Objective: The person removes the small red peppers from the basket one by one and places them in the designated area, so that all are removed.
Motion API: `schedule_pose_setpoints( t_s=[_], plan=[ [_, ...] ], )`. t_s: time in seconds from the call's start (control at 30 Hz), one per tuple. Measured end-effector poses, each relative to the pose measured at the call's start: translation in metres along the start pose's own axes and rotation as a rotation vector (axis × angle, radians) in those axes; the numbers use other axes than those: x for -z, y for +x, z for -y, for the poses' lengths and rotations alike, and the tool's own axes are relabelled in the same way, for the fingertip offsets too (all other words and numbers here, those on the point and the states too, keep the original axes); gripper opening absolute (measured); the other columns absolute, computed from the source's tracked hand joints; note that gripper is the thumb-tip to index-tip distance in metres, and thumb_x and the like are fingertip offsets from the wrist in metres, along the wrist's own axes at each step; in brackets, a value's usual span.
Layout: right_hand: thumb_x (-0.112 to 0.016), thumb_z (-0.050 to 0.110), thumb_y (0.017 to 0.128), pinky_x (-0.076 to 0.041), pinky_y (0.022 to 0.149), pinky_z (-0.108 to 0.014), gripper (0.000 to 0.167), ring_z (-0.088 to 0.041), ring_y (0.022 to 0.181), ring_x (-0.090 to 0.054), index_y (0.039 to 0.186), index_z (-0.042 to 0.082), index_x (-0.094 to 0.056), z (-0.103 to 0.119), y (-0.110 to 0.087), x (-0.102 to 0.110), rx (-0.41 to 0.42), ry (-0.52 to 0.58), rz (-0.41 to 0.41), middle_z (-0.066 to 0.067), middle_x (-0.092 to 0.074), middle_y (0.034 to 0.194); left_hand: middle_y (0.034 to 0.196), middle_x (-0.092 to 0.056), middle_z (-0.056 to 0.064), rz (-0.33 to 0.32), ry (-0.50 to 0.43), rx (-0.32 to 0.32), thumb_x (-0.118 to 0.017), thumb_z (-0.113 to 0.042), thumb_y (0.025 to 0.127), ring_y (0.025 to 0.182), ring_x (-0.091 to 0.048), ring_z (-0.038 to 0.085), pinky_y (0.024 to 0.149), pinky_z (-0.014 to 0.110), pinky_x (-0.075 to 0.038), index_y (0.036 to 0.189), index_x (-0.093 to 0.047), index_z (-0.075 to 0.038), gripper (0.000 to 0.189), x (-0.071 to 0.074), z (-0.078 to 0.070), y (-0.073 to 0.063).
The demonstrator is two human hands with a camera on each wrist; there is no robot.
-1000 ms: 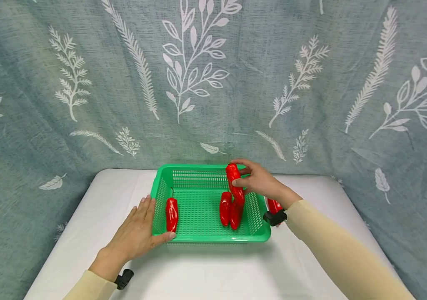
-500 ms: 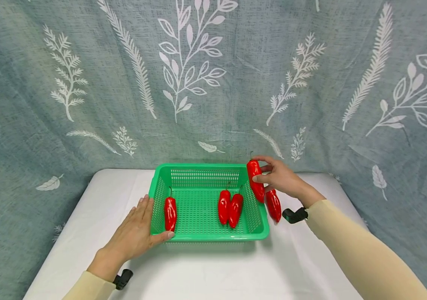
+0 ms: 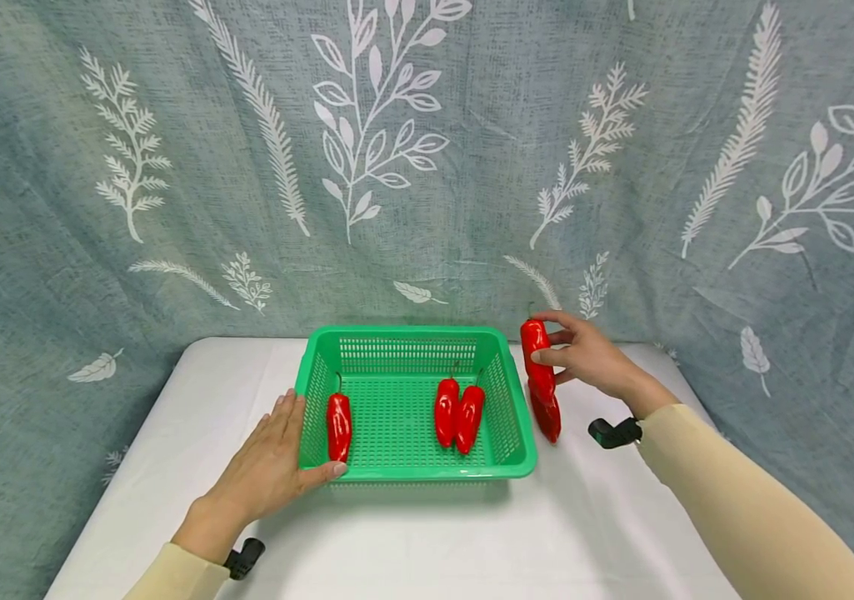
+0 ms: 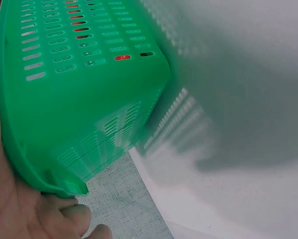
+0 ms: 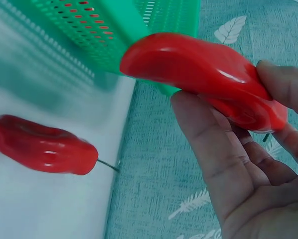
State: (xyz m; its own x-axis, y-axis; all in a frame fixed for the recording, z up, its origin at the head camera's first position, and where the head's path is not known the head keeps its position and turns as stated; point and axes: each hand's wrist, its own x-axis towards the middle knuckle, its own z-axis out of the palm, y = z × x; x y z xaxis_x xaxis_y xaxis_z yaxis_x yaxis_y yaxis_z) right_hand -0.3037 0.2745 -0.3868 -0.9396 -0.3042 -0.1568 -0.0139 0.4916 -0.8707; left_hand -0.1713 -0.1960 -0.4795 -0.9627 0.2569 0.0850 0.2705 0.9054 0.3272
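Observation:
My right hand (image 3: 590, 357) holds a red pepper (image 3: 536, 354) between thumb and fingers, just outside the right rim of a green plastic basket (image 3: 427, 472). In the right wrist view this pepper (image 5: 189, 59) hangs above the table. Below it a second pepper (image 5: 49, 149) lies on the white cloth, partly covered in the head view. Inside the basket, one pepper (image 3: 339, 427) lies at the left and two peppers, a left one (image 3: 446, 412) and a right one (image 3: 470, 419), lie side by side at the right. My left hand (image 3: 262, 462) rests with straight fingers along the basket's left rim, thumb over the front corner.
A white-covered table (image 3: 427, 550) carries the basket. Behind it and at both sides hangs a grey-green curtain (image 3: 427, 167) with white leaf prints. The table's far edge runs close to the basket's back wall.
My right hand has lifted the pepper out of the basket and moved it right, past the right rim, over the pepper on the table. My left hand stays at the left rim.

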Motion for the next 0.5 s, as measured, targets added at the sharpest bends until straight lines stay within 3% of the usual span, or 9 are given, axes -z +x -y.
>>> schedule_pose_setpoints(
  t_s=[0.5],
  plan=[
    [-0.072, 0.017, 0.101, -0.067, 0.080, -0.048, 0.074, -0.036, 0.108, -0.073, 0.164, 0.014, -0.034, -0.0098, -0.0081, 0.0108, -0.038, -0.031, -0.036, -0.031, -0.055, 0.143, 0.173, -0.015, 0.030, 0.011, -0.023, 0.006, -0.056, -0.084, 0.090, 0.161, -0.017, 0.047, 0.129, 0.061, -0.023, 0.163, -0.019, 0.011, 0.126, 0.0005, 0.0003, -0.0002]
  ],
)
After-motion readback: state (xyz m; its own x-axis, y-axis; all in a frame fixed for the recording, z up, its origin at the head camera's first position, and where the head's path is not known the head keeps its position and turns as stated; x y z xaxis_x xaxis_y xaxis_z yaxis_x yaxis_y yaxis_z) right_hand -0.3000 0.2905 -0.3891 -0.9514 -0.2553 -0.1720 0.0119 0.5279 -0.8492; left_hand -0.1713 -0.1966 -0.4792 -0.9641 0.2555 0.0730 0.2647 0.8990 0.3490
